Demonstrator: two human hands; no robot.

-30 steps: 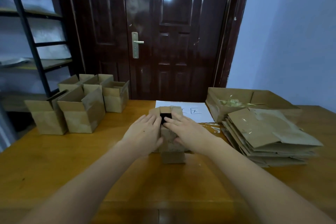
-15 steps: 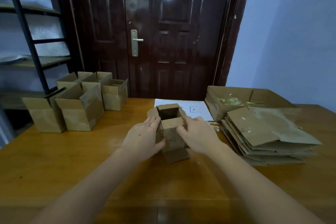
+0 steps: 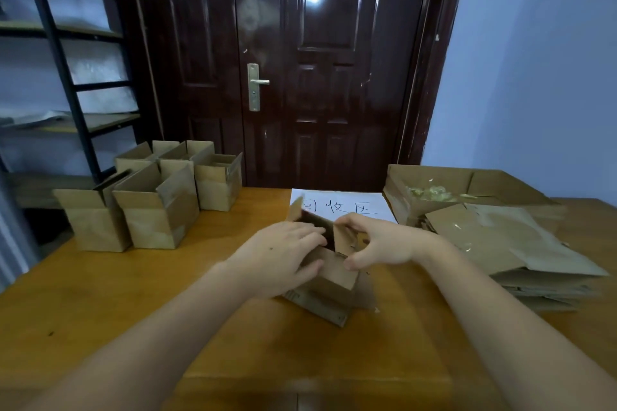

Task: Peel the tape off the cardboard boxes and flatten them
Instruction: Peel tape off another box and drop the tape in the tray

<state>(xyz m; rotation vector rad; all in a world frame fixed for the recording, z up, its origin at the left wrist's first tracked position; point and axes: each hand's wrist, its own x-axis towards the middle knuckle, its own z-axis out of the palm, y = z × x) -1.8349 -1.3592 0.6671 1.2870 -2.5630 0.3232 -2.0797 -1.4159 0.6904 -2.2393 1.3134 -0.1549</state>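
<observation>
A small brown cardboard box (image 3: 329, 287) lies tilted on the wooden table (image 3: 100, 310) in front of me, its dark opening facing away. My left hand (image 3: 283, 253) grips its left side with the fingers over the top edge. My right hand (image 3: 380, 243) pinches a raised flap at the box's right rim. Several upright open boxes (image 3: 157, 207) stand at the table's left. A stack of flattened boxes (image 3: 500, 243) lies at the right.
A white sheet with handwritten characters (image 3: 344, 205) lies behind the box. A larger open carton (image 3: 430, 177) holding crumpled tape sits at the back right. A dark door (image 3: 300, 77) is behind the table, and a metal shelf (image 3: 66, 77) at the left.
The box went from pressed down under both hands to opened up, and it now tips to the right. My right hand has shifted from the box's side to its right flap.
</observation>
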